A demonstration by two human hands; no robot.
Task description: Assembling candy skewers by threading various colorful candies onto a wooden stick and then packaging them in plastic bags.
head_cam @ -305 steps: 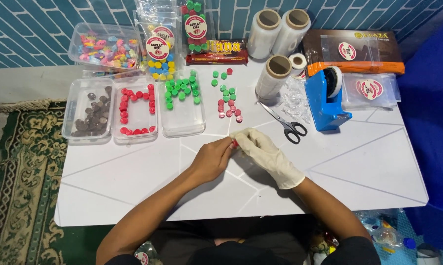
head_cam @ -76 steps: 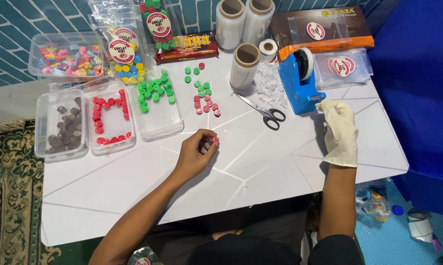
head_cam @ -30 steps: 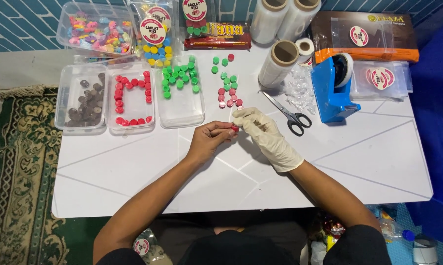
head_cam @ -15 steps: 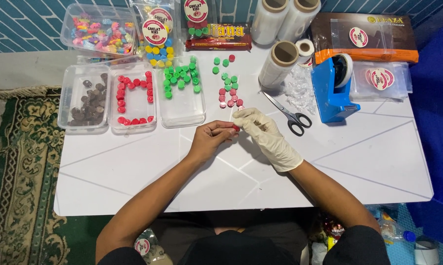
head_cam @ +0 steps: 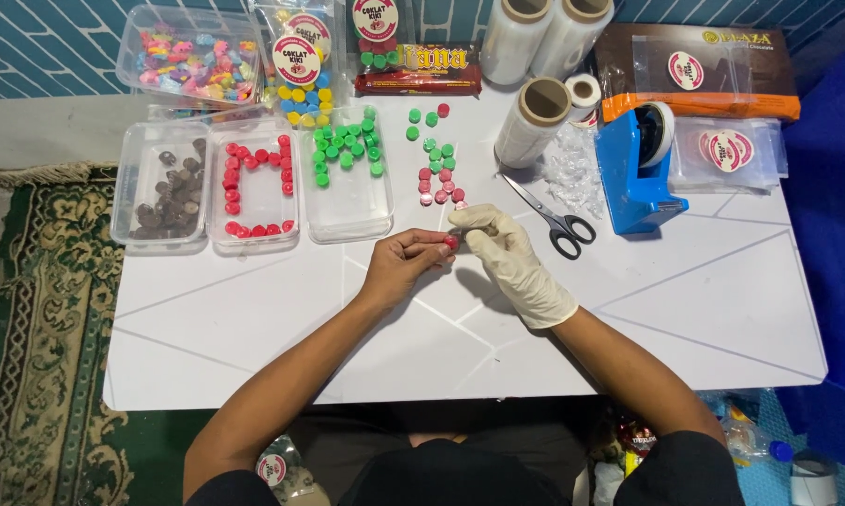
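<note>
While my left hand (head_cam: 406, 269) pinches a red candy (head_cam: 451, 242), my gloved right hand (head_cam: 509, 253) closes fingers beside it. Just beyond the candy, loose pieces (head_cam: 438, 183) remain on the desk (head_cam: 629, 309); trays (head_cam: 254, 187) sit partly filled.

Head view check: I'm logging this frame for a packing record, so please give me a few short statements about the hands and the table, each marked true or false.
1. The right hand wears a pale glove. True.
2. The left hand is gloved too. False: it is bare.
3. Both hands meet at a small red candy. True.
4. The scissors lie left of the trays. False: they lie right of the hands, near the blue tape dispenser.
5. The tray of red candies sits between a tray of dark pieces and a tray of green ones. True.
</note>
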